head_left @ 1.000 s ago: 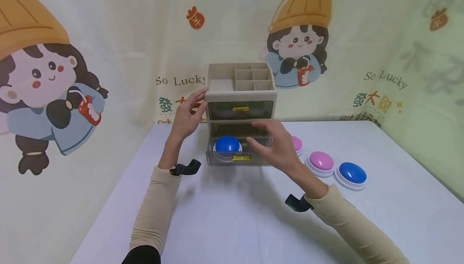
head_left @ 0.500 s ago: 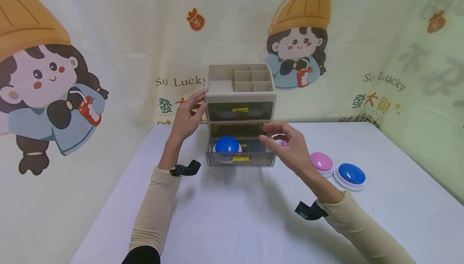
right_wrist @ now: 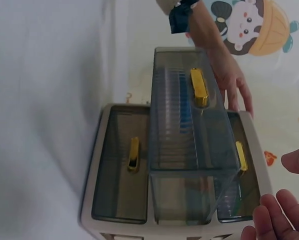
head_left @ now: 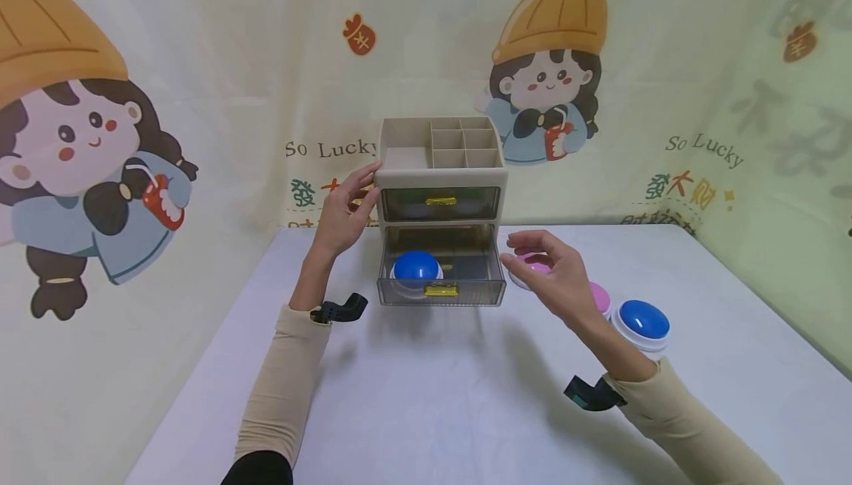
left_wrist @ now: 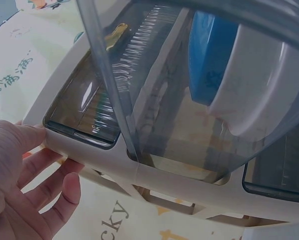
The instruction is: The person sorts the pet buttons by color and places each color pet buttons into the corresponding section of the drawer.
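Observation:
A beige desktop drawer organizer (head_left: 441,175) stands at mid-table. Its smoky clear drawer (head_left: 475,293) is pulled out, with a blue dome push button (head_left: 416,266) on a white base in its left part. My left hand (head_left: 344,213) touches the organizer's upper left side; the left wrist view has its fingertips (left_wrist: 34,134) at the front edge. To the right of the drawer, my right hand (head_left: 555,274) hovers with loosely bent fingers, holding nothing. It partly covers one pink push button (head_left: 538,267) behind it and another pink one (head_left: 601,297).
A second blue push button (head_left: 644,319) sits on the white table (head_left: 439,404), to the right. The organizer's top tray (head_left: 407,137) is divided into compartments. Above the pulled-out drawer is a shut drawer (head_left: 472,204). A printed curtain (head_left: 426,63) hangs behind.
My right hand has drawn back from over the pulled-out drawer to the right, now in front of the pink push buttons. The left hand and the drawer have stayed in place.

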Demonstrator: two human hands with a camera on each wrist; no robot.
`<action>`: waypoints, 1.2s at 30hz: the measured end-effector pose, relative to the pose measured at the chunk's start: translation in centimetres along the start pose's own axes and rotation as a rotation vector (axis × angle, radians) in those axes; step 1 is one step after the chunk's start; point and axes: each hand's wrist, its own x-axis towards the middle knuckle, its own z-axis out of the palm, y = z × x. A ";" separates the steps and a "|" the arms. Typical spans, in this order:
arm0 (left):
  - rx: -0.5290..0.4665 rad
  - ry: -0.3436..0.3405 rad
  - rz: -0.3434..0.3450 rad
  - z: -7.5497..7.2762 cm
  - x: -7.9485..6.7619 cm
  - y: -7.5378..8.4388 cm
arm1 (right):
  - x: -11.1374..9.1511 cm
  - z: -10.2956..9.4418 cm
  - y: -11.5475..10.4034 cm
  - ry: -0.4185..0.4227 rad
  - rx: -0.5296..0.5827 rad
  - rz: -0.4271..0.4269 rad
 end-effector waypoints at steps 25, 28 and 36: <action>0.003 -0.004 -0.009 0.0 0.1 -0.3 | -1.5 -2.4 3.7 -0.056 -0.260 -0.071; 0.004 -0.006 -0.013 0.0 0.1 -0.3 | -1.5 -3.0 4.0 -0.152 -0.305 -0.036; -0.003 0.000 -0.013 0.1 0.1 -0.2 | -1.8 -4.3 4.9 -0.298 -0.358 -0.015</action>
